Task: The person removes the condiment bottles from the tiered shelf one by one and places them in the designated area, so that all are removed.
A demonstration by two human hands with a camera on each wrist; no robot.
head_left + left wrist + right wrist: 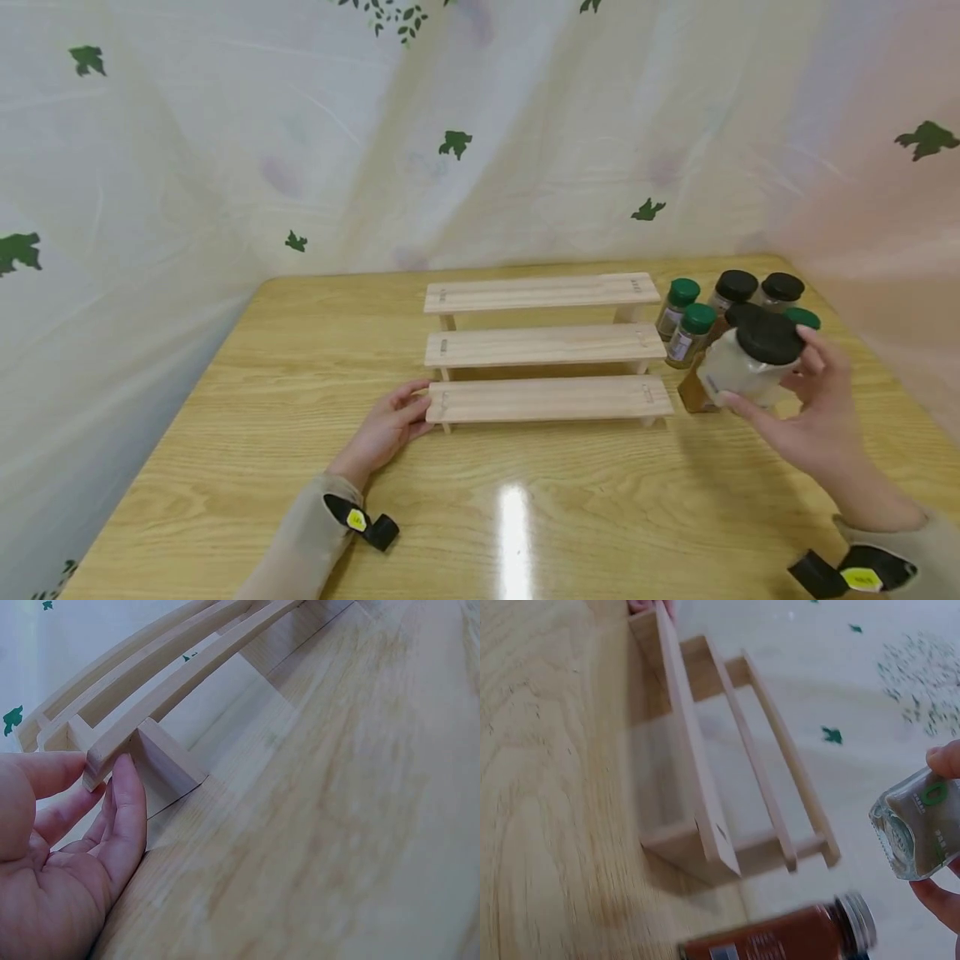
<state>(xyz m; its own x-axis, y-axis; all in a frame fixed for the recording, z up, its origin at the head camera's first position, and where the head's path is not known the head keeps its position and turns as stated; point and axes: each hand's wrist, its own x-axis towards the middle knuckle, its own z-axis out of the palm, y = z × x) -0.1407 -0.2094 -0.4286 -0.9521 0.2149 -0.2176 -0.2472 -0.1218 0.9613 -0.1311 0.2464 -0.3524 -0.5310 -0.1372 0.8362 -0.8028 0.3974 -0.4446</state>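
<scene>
A three-tier pale wooden rack [547, 400] stands on the table. My left hand [392, 425] pinches the left end of its lowest board; in the left wrist view that hand [82, 862] has the thumb on one side and fingers on the other. Held off the table beside the rack's right end is a glass spice jar [738, 371] with a black lid, which my right hand [813, 417] grips. Pale powder and green print show on that jar [922, 825] in the right wrist view. It partly hides the jars behind.
Several spice jars crowd the rack's right side, among them green-lidded jars [684, 342] and black-lidded ones [735, 287]. A jar of reddish-brown spice [780, 934] stands near the rack's end. A leaf-printed white curtain [525, 167] hangs behind the wooden table [300, 350].
</scene>
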